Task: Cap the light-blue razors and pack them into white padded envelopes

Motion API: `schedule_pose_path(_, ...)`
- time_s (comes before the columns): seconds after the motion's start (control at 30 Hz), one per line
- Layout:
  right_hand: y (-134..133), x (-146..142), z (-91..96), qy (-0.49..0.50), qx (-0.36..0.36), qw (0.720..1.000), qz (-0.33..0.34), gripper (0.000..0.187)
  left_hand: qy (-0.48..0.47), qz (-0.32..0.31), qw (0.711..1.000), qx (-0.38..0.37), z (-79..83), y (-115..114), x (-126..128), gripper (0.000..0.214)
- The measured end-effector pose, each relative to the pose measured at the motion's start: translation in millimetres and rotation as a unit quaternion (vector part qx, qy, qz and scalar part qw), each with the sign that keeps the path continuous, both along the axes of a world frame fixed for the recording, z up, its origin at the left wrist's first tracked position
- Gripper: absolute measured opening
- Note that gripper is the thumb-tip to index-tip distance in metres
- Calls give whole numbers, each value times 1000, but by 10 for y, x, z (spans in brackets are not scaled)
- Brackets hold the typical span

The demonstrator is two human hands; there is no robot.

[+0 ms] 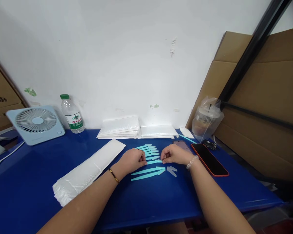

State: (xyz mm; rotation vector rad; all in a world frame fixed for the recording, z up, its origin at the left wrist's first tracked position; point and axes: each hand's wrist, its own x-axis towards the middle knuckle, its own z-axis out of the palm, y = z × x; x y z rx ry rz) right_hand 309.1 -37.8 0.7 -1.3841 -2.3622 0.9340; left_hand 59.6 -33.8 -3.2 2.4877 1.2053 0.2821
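Observation:
Between my two hands lies a teal eyebrow razor, level above the blue tabletop. My left hand pinches its handle end. At the other end, my right hand has thumb and fingertips closed on the tip; whether a cap is between them is hidden. Beyond my hands, several more teal razors lie in a row, partly covered by my left fingers. Nearer to me are two teal razors side by side. Small translucent caps lie right of these.
A long white padded mailer lies left of my left forearm. Stacked white packets sit against the wall. On the left stand a blue fan and a water bottle. Right are a red-edged phone and a bagged drink cup.

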Motion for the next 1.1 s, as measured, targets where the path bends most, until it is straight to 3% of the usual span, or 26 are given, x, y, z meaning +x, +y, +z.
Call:
schedule_pose_path(0.13, -5, -136, -30, 19, 23, 999, -23, 25, 8, -2, 1000, 6, 0, 4, 8, 17)
schedule_pose_path(0.23, -38, -73, 57, 7, 31, 999, -37, 25, -7, 6, 1000, 21, 39, -10, -4, 17)
schedule_pose_path(0.37, -110, 164, 213, -34, -33, 999, -13, 27, -18, -42, 999, -12, 93, -55, -23, 26)
schedule_pose_path(0.5, -130, 237, 221, -70, -82, 994, 3, 28, 5, -75, 994, -76, 88, -73, -13, 23)
schedule_pose_path(0.7, -85, 84, 146, -54, -46, 997, -13, 16, 7, -37, 999, -32, 54, -40, -6, 18)
schedule_pose_path(1.1, -87, 3, 129, -52, 4, 999, 4, 14, 14, -27, 999, -28, 51, -52, -7, 19)
